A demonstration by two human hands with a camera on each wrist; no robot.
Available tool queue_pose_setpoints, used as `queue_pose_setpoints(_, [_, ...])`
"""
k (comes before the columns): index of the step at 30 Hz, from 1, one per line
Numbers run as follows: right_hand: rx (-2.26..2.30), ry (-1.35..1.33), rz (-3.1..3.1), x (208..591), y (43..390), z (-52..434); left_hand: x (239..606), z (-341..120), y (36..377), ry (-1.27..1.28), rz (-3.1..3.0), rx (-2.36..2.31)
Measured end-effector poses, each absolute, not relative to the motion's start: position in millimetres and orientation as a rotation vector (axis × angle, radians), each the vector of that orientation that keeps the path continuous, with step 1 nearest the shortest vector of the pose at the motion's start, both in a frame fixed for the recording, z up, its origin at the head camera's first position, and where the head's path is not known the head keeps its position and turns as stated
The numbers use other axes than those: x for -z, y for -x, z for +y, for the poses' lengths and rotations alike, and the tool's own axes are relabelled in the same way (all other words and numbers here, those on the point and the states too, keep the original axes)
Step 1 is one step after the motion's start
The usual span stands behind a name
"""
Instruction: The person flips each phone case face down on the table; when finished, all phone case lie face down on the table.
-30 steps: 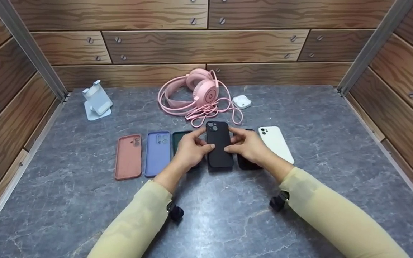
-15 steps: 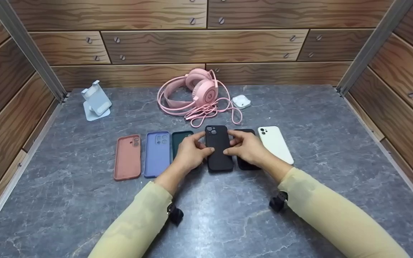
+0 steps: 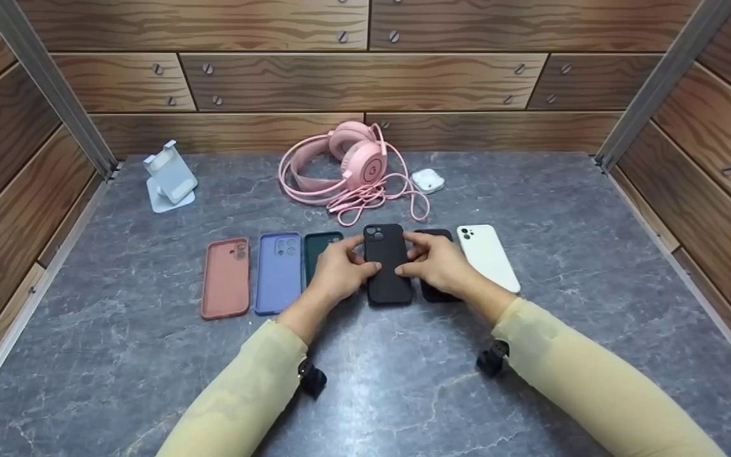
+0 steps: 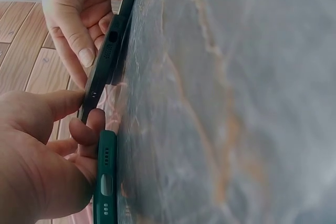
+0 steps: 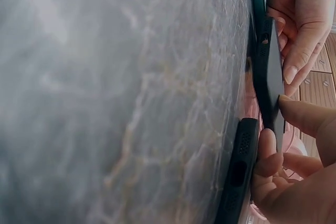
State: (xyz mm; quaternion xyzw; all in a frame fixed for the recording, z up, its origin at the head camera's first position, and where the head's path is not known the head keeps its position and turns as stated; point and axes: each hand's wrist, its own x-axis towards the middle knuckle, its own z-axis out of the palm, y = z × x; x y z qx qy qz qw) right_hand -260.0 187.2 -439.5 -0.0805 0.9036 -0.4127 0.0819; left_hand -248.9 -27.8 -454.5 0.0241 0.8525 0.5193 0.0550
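A black phone (image 3: pixel 388 263) in a black case sits at the middle of a row of cases on the grey stone table (image 3: pixel 365 381). My left hand (image 3: pixel 354 257) pinches its left edge and my right hand (image 3: pixel 417 257) pinches its right edge. In the left wrist view my left hand (image 4: pixel 84 114) holds the black phone (image 4: pixel 107 56) by thumb and finger, tilted a little off the table. The right wrist view shows my right hand (image 5: pixel 278 124) on the phone's (image 5: pixel 269 77) other edge. A dark green case (image 3: pixel 318 246) lies partly under my left hand, and a black case (image 3: pixel 434 236) partly under my right.
A salmon case (image 3: pixel 226 277) and a blue case (image 3: pixel 278 271) lie at the left of the row, and a white phone (image 3: pixel 488 256) lies at the right. Pink headphones (image 3: pixel 353 162), a white earbud box (image 3: pixel 428 180) and a white stand (image 3: pixel 169 178) sit at the back. Wooden walls enclose three sides.
The black phone has come down a little toward the table, with both hands still on its edges. Nothing else has moved.
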Motion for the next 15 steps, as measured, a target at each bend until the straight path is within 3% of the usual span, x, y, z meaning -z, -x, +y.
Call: queue_pose_setpoints(15, [1.144,0.268,2.766,440.9,260.9,187.8,453.7,-25.3,250.8,-0.090,2.643,-1.510])
